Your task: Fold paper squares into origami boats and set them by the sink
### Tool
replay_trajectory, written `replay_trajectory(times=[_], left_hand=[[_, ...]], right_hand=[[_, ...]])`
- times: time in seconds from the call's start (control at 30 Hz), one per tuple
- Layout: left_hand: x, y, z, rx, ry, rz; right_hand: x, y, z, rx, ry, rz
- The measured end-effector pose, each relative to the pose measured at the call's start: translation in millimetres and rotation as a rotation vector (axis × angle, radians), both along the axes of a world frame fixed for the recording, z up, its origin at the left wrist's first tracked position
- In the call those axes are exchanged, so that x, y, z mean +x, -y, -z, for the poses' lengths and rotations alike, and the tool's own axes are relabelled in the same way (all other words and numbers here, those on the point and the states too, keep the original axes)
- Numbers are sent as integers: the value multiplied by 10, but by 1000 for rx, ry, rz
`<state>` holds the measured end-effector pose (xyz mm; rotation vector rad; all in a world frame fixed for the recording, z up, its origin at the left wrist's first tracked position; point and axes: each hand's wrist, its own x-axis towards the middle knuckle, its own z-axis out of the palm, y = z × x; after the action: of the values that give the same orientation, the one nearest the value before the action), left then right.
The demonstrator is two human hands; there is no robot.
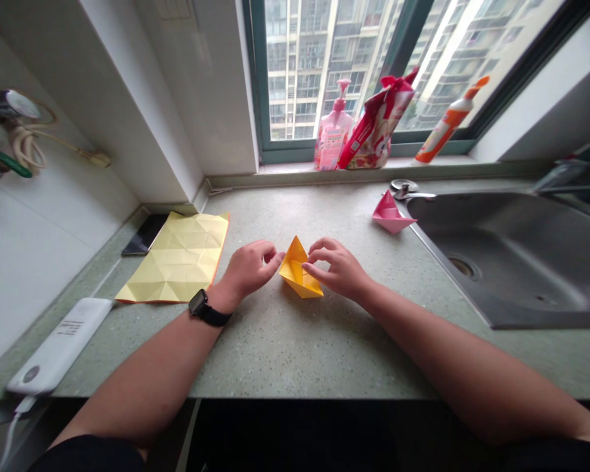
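A small folded piece of orange paper (297,272) stands on the speckled counter (295,341) in front of me. My left hand (252,265), with a black watch on its wrist, pinches the paper's left edge with curled fingers. From the other side, my right hand (338,267) pinches the right edge of the same piece, fingers closed on it. Both forearms rest on the counter.
A creased yellow sheet (179,257) lies at the left, a dark phone (145,235) behind it and a white power bank (61,344) near the front edge. A pink folded paper boat (391,215) sits beside the steel sink (516,262). Bottles and a red pouch (376,124) stand on the windowsill.
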<state>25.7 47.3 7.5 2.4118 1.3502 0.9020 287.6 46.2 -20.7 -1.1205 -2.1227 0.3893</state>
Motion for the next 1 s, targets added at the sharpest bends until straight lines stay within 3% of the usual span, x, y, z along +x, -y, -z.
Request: replay_trajectory(times=[0.2, 0.63, 1.0], left_hand=[[4, 2, -7, -130, -77, 46], [39, 9, -4, -129, -30, 155], [44, -67, 66, -21, 76, 18]], right_hand=[[5, -25, 0, -34, -18, 2], [-40, -10, 17, -95, 33, 49], [235, -320, -148, -85, -289, 293]])
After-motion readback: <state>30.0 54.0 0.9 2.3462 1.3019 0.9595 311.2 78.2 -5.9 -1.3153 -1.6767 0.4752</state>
